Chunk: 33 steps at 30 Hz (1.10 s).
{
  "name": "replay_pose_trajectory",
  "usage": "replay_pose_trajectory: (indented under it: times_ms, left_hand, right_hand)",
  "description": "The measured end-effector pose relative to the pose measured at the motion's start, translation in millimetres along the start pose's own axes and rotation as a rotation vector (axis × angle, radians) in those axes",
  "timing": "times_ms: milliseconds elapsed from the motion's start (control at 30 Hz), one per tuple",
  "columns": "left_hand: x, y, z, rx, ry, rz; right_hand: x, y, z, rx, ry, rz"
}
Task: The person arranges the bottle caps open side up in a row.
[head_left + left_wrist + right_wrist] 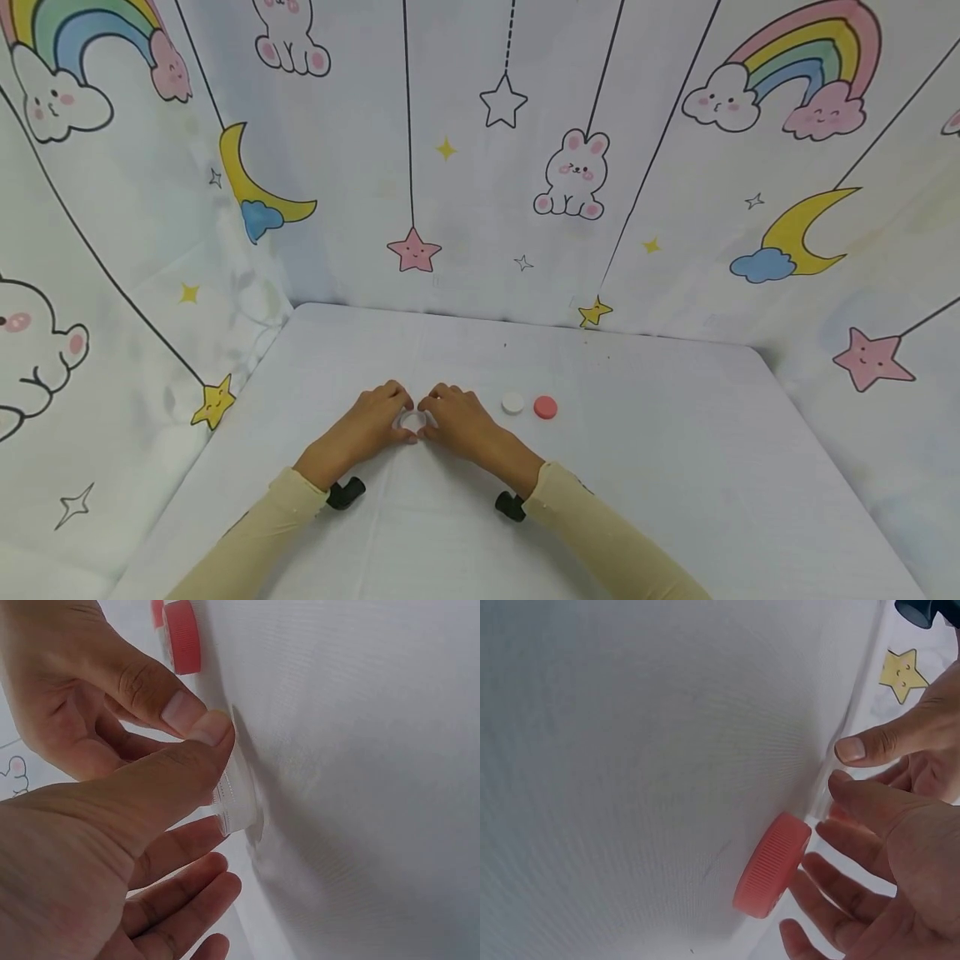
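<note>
From my end: clear lid (pixel 412 422) sits between my left hand (pixel 378 421) and right hand (pixel 461 421), low at the table (pixel 645 467); can't tell if it fully rests there. Fingers on both sides are clamped on its rim, thumbs near, forefingers far, the left's other fingers loose and spread. Guess: a two-sided rim grip keeps such a small round thing from skidding or rolling, and leaves its middle uncovered. White cap (pixel 513 403) and red cap (pixel 545 407) lie flat beyond my right hand, near each other but apart, probably for room and easy reach.
</note>
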State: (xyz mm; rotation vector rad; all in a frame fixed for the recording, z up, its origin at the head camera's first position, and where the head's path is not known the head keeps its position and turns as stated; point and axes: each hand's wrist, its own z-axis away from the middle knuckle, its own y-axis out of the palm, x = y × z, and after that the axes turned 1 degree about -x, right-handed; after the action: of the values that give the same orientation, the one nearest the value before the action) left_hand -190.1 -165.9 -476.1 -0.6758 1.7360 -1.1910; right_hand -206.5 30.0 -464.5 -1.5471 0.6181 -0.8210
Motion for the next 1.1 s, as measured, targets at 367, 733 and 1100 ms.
replay_pose_trajectory:
  times_ms: [367,733,1100]
  left_hand:
    - [-3.8,-1.6,-2.9,0.03,0.007,-0.019]
    - [-19.1,1.9,-11.0,0.051,0.02,0.008]
    - [-35.7,8.8,-21.4,0.096,0.042,0.029]
  right_hand:
    - [-8,-5,5,0.004,0.04,-0.046]
    - [-23,-18,20,0.075,0.075,-0.059]
    - [-38,-23,37,0.104,0.134,-0.071]
